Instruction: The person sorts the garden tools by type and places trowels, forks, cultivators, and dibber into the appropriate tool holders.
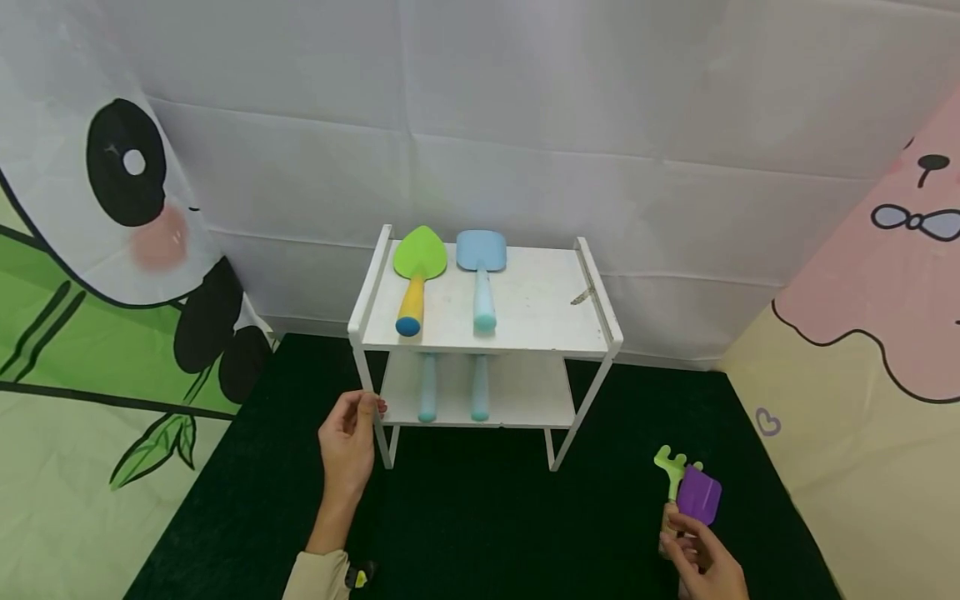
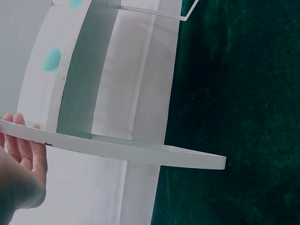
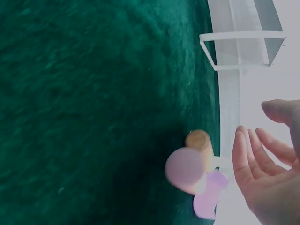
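Note:
My left hand (image 1: 350, 442) is at the front left leg of a small white two-tier shelf (image 1: 540, 292). Its fingers pass behind the white leg (image 2: 108, 149), with the thumb on the near side. At the lower right, my right hand (image 1: 708, 562) is beside a green toy rake (image 1: 672, 475) and a purple toy shovel blade (image 1: 699, 496). In the right wrist view its thumb and fingers are spread, apart from the tan handle end (image 3: 198, 139), a blurred pink round end (image 3: 185, 167) and the purple piece (image 3: 206, 201).
On the top tier lie a lime trowel (image 1: 420, 254) with a yellow handle and a blue shovel (image 1: 482, 252). Two pale blue handles (image 1: 427, 387) stick out on the lower tier. Dark green cloth (image 1: 480, 517) covers the floor; printed sheets (image 1: 870, 333) hang around.

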Demonstrator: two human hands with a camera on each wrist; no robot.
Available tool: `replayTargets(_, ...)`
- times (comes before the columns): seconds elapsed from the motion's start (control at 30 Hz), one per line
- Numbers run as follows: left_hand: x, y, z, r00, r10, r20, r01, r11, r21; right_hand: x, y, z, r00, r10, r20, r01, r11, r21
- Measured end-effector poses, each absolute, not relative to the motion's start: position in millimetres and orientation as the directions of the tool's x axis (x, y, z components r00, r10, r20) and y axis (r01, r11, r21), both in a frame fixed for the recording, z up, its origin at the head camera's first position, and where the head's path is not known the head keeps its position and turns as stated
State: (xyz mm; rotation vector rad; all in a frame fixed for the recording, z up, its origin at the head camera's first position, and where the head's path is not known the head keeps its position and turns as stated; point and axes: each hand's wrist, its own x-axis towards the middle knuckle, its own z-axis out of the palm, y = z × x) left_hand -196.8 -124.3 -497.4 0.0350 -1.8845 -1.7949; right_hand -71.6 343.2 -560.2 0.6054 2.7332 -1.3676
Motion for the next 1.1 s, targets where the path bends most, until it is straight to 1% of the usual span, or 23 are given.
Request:
replayTargets(0.17,-197,-124,-496,-0.858,-0.368,0.359,0.346,0.102,0.933,-68,358,-571,-0.907,0.373,-0.196,0.392,0.58,-0.714)
replayTargets(0.3,-196,-123,-494,-0.855,-0.369,0.364,0.353,0.101,0.93,-67,371,-583,-0.887,0.398,-0.233,0.442,0.589,-0.677)
replayTargets(0.47,-197,-124,-494,-0.855,-0.373,0.359,0.344,0.109,0.933,-70,392,-599,-0.867,0.357,-0.347,0.498,0.61,-0.617)
replayTargets(0.57,-197,-124,-496,-0.856,-0.376,0.355,0.339,0.111,0.934,-72,401,-608,-0.846,0.332,-0.418,0.532,0.581,-0.616)
replayTargets(0.63,-192,-122,-487,-0.859,-0.375,0.348,0.328,0.118,0.937,-72,402,-610,-0.831,0.337,-0.443,0.555,0.553,-0.621)
replayTargets(0.8,-188,-120,-480,-0.867,-0.378,0.324,0.302,0.119,0.946,-71,398,-610,-0.814,0.366,-0.45,0.58,0.519,-0.628)
replayTargets(0.93,-196,-125,-496,-0.862,-0.383,0.332,0.311,0.116,0.943,-71,399,-607,-0.81,0.368,-0.457,0.587,0.506,-0.632)
replayTargets(1.1,-196,-125,-497,-0.856,-0.382,0.349,0.326,0.127,0.937,-71,398,-604,-0.791,0.369,-0.488,0.611,0.437,-0.66)
